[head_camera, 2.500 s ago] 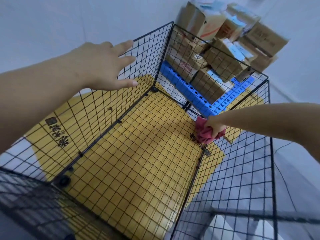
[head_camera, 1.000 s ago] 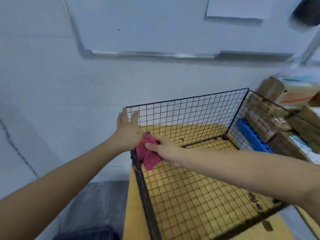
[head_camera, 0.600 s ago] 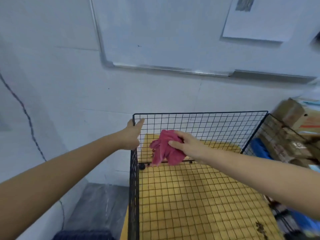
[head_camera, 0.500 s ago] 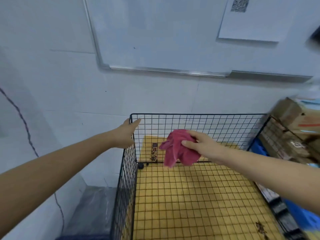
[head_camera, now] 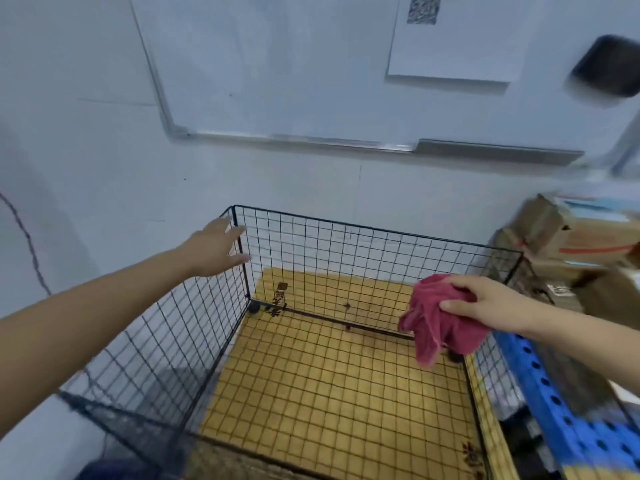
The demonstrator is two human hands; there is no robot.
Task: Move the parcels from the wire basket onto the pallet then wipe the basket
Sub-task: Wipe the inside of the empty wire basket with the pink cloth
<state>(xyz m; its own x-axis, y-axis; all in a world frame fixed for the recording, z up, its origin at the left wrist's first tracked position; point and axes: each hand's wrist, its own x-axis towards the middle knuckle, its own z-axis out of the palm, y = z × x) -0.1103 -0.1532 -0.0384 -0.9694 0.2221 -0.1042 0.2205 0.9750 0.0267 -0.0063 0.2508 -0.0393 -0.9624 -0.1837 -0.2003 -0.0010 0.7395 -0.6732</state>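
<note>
Now the cloth [head_camera: 440, 327] has moved to the basket's [head_camera: 311, 258] right side, bunched in my right hand [head_camera: 485, 303]; it looks soft and light. By the basket's corner, my left hand [head_camera: 214, 249] spreads wide.

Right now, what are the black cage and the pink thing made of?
The basket looks like thin metal wire coated black: straight bars in a stiff open grid. The rag in the right hand looks like soft cloth, maybe towelling: it bunches and hangs in limp folds.
</note>
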